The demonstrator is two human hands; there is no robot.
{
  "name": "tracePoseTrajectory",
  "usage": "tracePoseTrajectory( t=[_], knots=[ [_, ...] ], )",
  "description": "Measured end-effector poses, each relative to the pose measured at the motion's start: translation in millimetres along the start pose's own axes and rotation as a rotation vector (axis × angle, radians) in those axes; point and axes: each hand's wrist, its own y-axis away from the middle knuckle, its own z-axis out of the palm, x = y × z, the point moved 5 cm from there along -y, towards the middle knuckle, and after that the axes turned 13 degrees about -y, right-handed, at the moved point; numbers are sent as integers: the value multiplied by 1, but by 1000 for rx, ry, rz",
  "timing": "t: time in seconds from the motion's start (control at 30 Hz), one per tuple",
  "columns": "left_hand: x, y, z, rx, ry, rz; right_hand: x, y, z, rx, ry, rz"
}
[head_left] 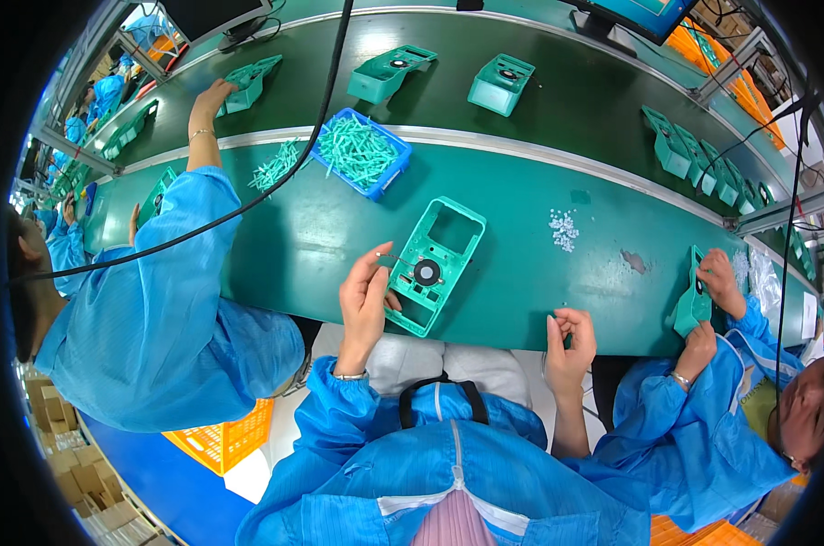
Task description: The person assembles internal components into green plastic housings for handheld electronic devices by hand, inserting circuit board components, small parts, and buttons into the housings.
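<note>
A green plastic housing [471, 223] with a large square opening lies tilted near the table's front edge. A round black disc with a grey centre [427, 272] sits in it. My left hand [365, 296] grips the housing's left side, thumb and fingers closed on the rim; a thin dark wire runs from the fingertips toward the disc. To the right and apart from it, my right hand [571, 350] is raised at the table edge with fingers curled and thumb near the index finger. Anything between them is too small to tell. Small whitish pieces [563, 229] lie scattered beyond it.
A blue bin [376, 188] of pale green strips stands behind the housing, with loose strips [274, 166] beside it. More green housings [501, 85] rest on the dark belt [294, 91]. Co-workers sit at both sides, one reaching to the belt. A black cable [325, 114] hangs across the left.
</note>
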Motion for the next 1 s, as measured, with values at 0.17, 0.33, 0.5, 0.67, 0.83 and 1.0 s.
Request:
tracePoseTrajectory(
  t=[0.17,0.33,0.5,0.67,0.83,1.0],
  knots=[
    [-7,7,8,-102,-71,38,0,-1,0,25,5,-21],
    [7,11,22,-132,-331,67,1,-4,1,34,-91,-25],
    [8,2,38,-132,-313,103,18,-21,-12,62,-155,159],
    [-1,-3,38,-107,-222,113,30,-77,-21,34,13,108],
    [-1,-2,36,-131,-159,117,19,-111,-8,-96,268,-149],
    [-2,-2,37,-134,-146,150,14,-109,-3,-171,406,-231]
  ],
)
